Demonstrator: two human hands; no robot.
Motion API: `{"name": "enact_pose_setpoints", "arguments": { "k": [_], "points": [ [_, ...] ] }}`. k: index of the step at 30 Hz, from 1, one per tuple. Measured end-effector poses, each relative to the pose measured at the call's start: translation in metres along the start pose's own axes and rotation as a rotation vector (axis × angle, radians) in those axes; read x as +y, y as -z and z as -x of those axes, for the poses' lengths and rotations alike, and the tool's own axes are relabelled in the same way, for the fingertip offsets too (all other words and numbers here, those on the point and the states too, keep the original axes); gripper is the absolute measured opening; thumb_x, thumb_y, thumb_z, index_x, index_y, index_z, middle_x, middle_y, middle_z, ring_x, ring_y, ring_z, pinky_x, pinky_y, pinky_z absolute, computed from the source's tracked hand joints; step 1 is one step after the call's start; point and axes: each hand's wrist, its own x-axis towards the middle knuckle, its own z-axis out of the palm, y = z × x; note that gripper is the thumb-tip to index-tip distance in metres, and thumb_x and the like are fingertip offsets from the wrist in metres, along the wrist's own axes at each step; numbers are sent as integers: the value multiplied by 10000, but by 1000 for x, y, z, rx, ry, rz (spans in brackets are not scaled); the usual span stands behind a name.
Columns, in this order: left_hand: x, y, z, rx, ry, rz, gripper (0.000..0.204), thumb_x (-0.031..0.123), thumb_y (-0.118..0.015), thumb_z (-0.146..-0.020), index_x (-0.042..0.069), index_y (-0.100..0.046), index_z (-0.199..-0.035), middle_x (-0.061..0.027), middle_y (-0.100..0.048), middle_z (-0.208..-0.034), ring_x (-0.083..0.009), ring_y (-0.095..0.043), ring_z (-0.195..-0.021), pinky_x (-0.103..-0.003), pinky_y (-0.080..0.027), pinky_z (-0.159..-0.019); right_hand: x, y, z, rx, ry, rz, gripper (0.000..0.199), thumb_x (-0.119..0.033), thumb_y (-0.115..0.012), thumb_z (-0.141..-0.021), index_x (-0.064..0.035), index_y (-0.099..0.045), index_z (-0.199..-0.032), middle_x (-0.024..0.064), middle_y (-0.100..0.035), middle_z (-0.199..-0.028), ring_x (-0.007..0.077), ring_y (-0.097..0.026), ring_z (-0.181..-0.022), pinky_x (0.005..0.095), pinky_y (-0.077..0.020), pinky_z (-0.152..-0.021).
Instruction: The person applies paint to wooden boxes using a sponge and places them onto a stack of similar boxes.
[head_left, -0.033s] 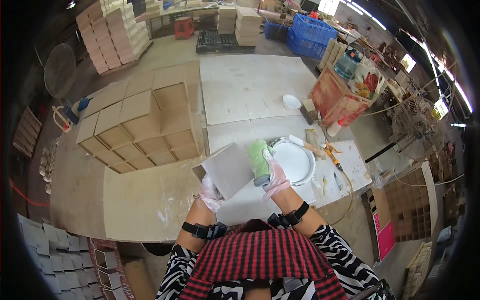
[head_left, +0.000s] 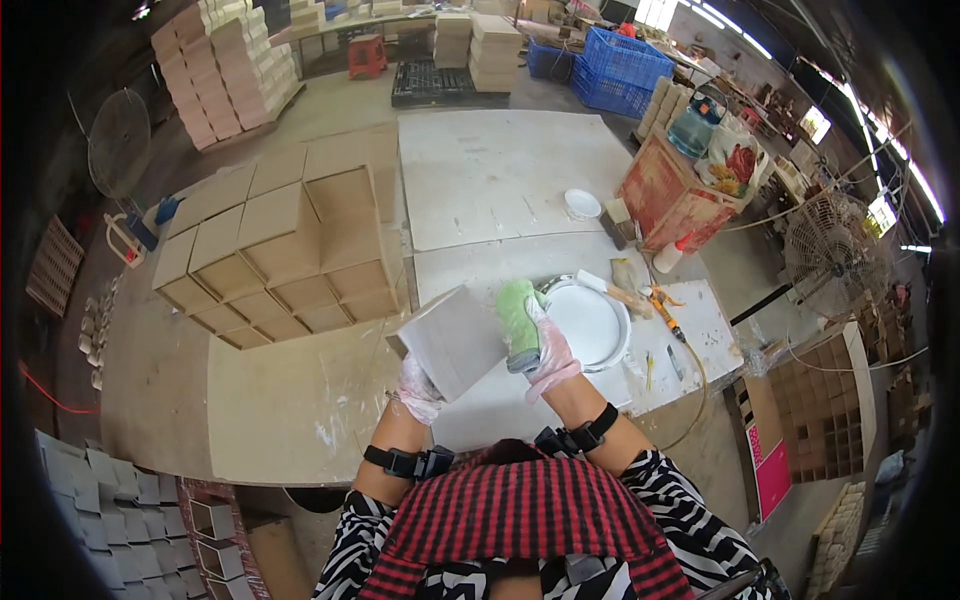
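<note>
My left hand (head_left: 418,390), in a clear glove, grips the lower corner of a white square box (head_left: 452,340) and holds it tilted above the white-stained work table (head_left: 480,180). My right hand (head_left: 552,358), also gloved, is closed around a green paint roller (head_left: 518,318) whose head rests against the box's right side. Just right of the roller, a round white basin of paint (head_left: 592,322) sits on the table.
Several open brown boxes (head_left: 290,250) are packed together on the left of the table. A small white bowl (head_left: 582,205), an orange-handled tool (head_left: 662,305) and a red wooden stand (head_left: 668,195) lie to the right. Blue crates (head_left: 620,70) stand at the back, and a floor fan (head_left: 835,265) at the right.
</note>
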Motion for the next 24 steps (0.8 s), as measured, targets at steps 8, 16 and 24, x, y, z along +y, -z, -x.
{"name": "enact_pose_setpoints", "arguments": {
  "k": [8,16,24],
  "points": [
    [7,-24,3,69,-166,180,530,474,-357,-916,49,-486,-1206,-126,-559,-1160,-282,-562,-1027,-412,-447,-914,-11,-24,5,76,603,796,309,-139,-573,-863,-52,-521,-1155,109,-571,-1045,224,-573,-927,326,-468,-794],
    [-22,65,-47,-503,-308,435,554,506,-302,-912,55,-494,-1171,-131,-542,-1157,-295,-535,-1038,-422,-446,-905,31,-41,27,-558,1224,1631,444,-79,-696,-656,-127,-593,-1085,103,-552,-902,264,-555,-808,346,-490,-671],
    [5,-10,-18,-88,-320,166,649,573,-292,-886,47,-444,-1234,-133,-520,-1191,-281,-513,-1083,-413,-444,-915,26,-39,8,-521,1390,1691,474,-147,-669,-635,-155,-581,-1101,83,-567,-923,237,-557,-831,341,-492,-707]
  ]
}}
